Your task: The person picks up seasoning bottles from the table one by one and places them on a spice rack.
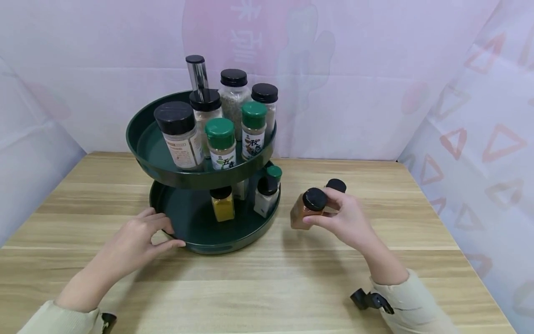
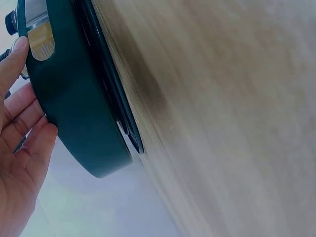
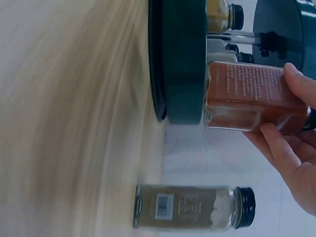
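Note:
A dark green two-tier spice rack (image 1: 210, 247) stands on the table, jars on both levels. My left hand (image 1: 139, 239) holds the lower tray's rim at its front left, thumb and fingers along the edge in the left wrist view. To the right of the rack, my right hand (image 1: 348, 220) grips a square spice jar (image 3: 247, 96) of reddish-brown powder with a black lid, tilted and raised above the table. In the right wrist view its base overlaps the lower tray's rim. On the lower tray are a yellow spice jar (image 1: 224, 209) and a black-lidded pale jar (image 1: 264, 202).
Another black-lidded jar (image 3: 185, 207), with brownish-grey powder, stands upright on the table behind my right hand. Up on the top tray (image 1: 146, 132) are green-capped shakers (image 1: 253, 127), several black-lidded jars (image 1: 179, 134) and a tall slim silver container (image 1: 198, 74). Pale cloth hangs behind the table.

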### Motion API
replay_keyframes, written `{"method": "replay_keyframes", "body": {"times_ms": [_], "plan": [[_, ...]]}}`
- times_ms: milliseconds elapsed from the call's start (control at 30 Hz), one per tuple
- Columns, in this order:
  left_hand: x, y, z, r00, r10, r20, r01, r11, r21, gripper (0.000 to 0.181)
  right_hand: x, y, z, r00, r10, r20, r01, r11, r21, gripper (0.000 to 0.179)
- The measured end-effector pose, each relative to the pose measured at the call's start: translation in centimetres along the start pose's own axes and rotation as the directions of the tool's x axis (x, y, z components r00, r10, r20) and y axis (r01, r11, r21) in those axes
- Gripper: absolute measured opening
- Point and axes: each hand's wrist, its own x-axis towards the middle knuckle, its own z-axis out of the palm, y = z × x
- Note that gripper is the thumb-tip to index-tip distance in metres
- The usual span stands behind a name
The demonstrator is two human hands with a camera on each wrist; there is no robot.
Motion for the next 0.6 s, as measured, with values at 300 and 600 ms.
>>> {"method": "replay_keyframes", "body": {"times_ms": [300, 600], "plan": [[-0.2, -0.1, 0.1, 1.000, 0.015, -0.011, -0.015, 1.000, 0.001, 0.029, 1.1, -2.6, 2.4, 0.997, -0.067, 0.045, 0.061, 0.991, 0.120, 0.052], [-0.1, -0.2, 0.1, 0.999, 0.031, -0.029, -0.031, 1.000, 0.000, 0.029, 2.2, -4.4, 5.6, 0.990, -0.121, 0.069, 0.108, 0.979, 0.172, 0.051]]}}
